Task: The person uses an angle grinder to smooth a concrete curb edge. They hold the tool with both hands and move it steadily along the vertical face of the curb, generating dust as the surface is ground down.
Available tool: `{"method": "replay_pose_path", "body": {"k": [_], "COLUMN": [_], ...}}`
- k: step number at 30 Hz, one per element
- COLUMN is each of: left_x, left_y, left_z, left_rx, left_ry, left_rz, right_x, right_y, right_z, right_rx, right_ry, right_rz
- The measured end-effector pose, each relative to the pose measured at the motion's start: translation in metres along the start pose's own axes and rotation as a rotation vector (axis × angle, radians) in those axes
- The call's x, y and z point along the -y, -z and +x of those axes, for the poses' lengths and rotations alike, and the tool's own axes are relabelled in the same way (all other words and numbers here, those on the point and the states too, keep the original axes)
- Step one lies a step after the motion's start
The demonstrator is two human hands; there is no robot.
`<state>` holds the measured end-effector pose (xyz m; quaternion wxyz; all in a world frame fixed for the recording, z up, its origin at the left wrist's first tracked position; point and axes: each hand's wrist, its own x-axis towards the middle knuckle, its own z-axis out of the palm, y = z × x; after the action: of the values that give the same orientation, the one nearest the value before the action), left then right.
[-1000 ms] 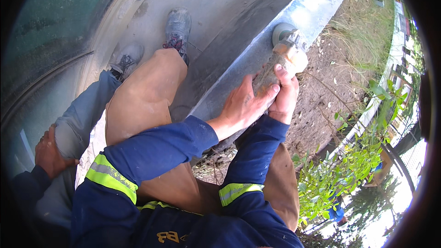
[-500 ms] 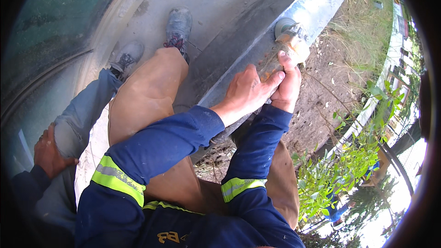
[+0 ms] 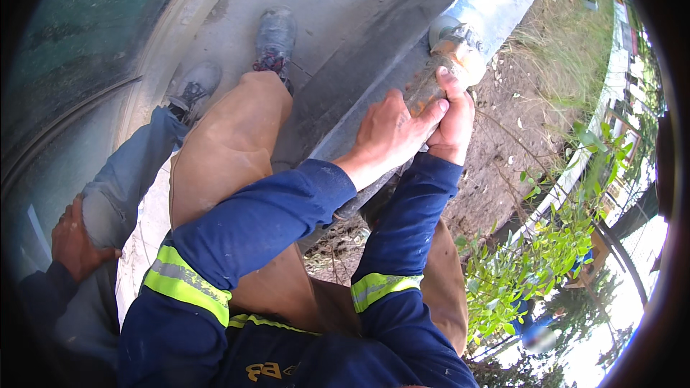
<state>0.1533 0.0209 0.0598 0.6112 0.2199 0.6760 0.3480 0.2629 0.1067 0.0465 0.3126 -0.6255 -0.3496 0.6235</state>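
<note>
An angle grinder with a dusty orange and grey body lies at an angle in both my hands. Its round disc rests against, or very close to, the top of a concrete ledge; exact contact is hard to tell in the glare. My left hand wraps over the grinder's body from the left, thumb pointing across to the other hand. Around the body's right side closes my right hand, its thumb stretched up toward the tool's head. Part of the grip is hidden beneath my fingers.
At left sits another person, one hand on a grey-blue trousered knee, beside a large glass pane. My shoe stands on the concrete floor. Soil, grass and a leafy shrub lie right of the ledge.
The grinder and its disc have shifted slightly away from me along the ledge. Both hands keep their hold on it.
</note>
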Motion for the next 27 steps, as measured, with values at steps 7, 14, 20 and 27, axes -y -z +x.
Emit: {"method": "replay_pose_path", "body": {"k": [7,14,20,27], "left_x": [0.006,0.011,0.005,0.012], "left_y": [-0.002,-0.002,0.003,0.002], "left_z": [-0.009,-0.017,-0.026,-0.031], "left_rx": [-0.004,-0.027,0.043,0.065], "left_ry": [-0.033,-0.029,0.056,0.08], "left_rz": [-0.079,-0.039,-0.028,-0.045], "right_x": [-0.005,-0.005,-0.004,-0.005], "right_y": [0.003,-0.002,-0.001,-0.001], "right_z": [-0.008,-0.023,-0.033,-0.038], "right_rx": [0.019,-0.013,-0.016,-0.026], "right_ry": [0.004,-0.088,-0.112,-0.104], "right_rz": [0.007,0.086,0.072,0.043]}}
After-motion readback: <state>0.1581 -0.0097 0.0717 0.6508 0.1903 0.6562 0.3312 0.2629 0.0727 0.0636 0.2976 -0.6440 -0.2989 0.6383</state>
